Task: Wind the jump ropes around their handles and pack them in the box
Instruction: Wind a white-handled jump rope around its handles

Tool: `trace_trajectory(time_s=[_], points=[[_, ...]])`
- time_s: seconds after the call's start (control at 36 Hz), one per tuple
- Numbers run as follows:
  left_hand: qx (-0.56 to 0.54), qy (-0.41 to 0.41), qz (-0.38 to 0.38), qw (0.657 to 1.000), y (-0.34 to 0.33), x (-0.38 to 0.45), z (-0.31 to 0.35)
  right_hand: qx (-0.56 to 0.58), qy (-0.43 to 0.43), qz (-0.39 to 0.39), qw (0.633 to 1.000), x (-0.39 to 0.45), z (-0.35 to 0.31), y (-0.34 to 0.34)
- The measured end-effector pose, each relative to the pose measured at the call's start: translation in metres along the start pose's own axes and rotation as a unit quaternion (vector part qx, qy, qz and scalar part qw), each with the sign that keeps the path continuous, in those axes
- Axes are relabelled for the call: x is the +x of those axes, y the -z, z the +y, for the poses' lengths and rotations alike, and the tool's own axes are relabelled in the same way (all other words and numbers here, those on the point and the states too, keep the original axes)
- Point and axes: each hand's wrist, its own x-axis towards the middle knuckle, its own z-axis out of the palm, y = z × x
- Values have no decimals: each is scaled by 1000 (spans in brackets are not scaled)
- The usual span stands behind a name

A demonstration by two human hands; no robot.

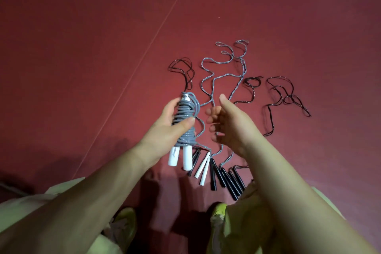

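I see a dark red floor [82, 37], grey rope [185, 121] wound on white handles [181, 158], a grey loose rope [224, 64], black ropes [286, 97], black handles [224, 179], yellow-green shoes [125, 222]

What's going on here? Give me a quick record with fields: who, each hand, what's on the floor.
who: a person looking down at their own hands
left hand: grips the wound grey rope, coiled around two white handles
right hand: beside the bundle, fingers loosely curled, grip unclear
floor: red; unwound grey rope, black ropes, black handles
box: not in view
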Motion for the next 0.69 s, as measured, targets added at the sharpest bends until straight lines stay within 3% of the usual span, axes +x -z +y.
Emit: trace_trajectory(time_s=[0.11, 0.28, 0.53, 0.69], points=[[-13, -25, 52, 998, -32, -1, 8, -11, 38, 37, 999, -29, 8, 12], [-9, -36, 21, 999, -115, 2, 9, 20, 70, 51, 996, -79, 37, 67], [92, 56, -187, 976, -269, -7, -34, 78, 70, 179, 978, -137, 93, 187], [241, 122, -307, 913, -356, -30, -86, 127, 35, 290, 948, -164, 174, 269]])
